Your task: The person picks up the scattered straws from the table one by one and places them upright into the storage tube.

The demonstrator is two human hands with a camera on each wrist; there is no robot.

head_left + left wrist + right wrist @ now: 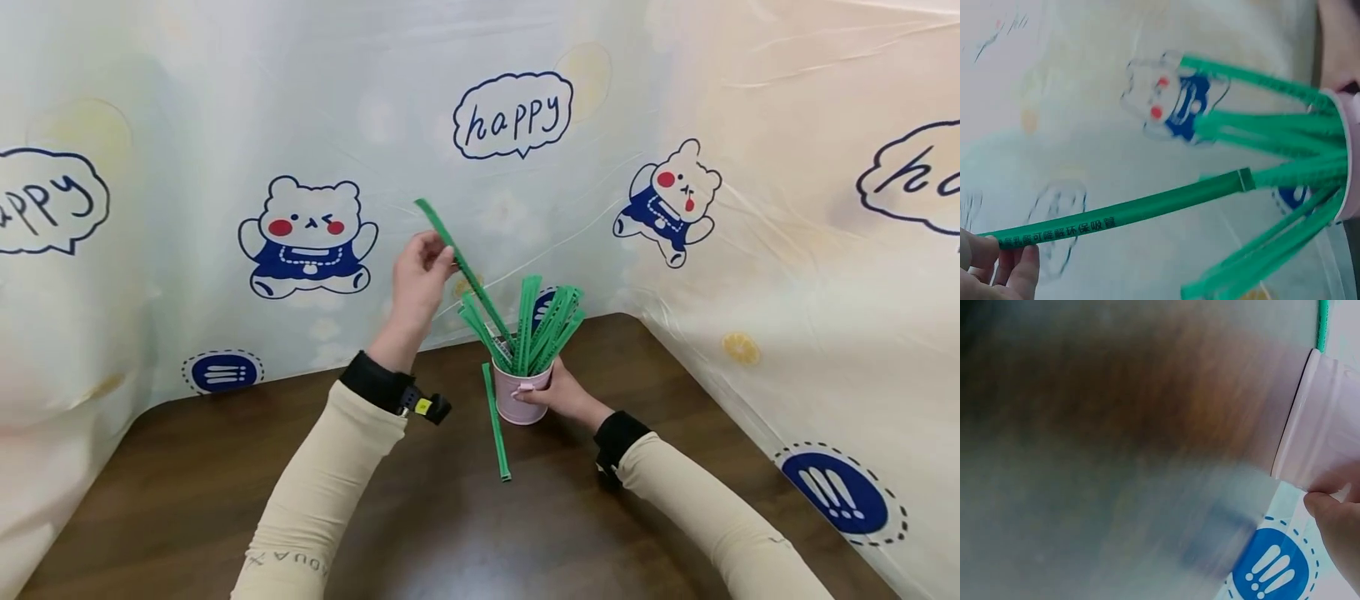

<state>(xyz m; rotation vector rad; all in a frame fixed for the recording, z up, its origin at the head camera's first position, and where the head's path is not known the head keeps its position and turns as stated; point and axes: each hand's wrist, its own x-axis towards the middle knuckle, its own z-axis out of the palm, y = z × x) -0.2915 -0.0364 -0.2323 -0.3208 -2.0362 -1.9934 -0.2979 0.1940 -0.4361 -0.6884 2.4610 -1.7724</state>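
My left hand (420,283) pinches a green paper-wrapped straw (474,282) near its upper part, up and to the left of a small pink bucket (516,403). In the left wrist view, dark printed characters run along this straw (1147,203), and its far end lies in front of the bunch, out of the bucket (1354,134). Several more wrapped straws (528,321) stand fanned out in the bucket. The bucket stands upright on the table, and my right hand (567,392) grips its right side; the right wrist view shows the thumb against the pink wall (1335,419).
One green wrapped straw (497,429) lies on the brown wooden table (420,517), just left of the bucket. A printed cloth (510,42) with bears and speech bubbles hangs behind the table and along its sides.
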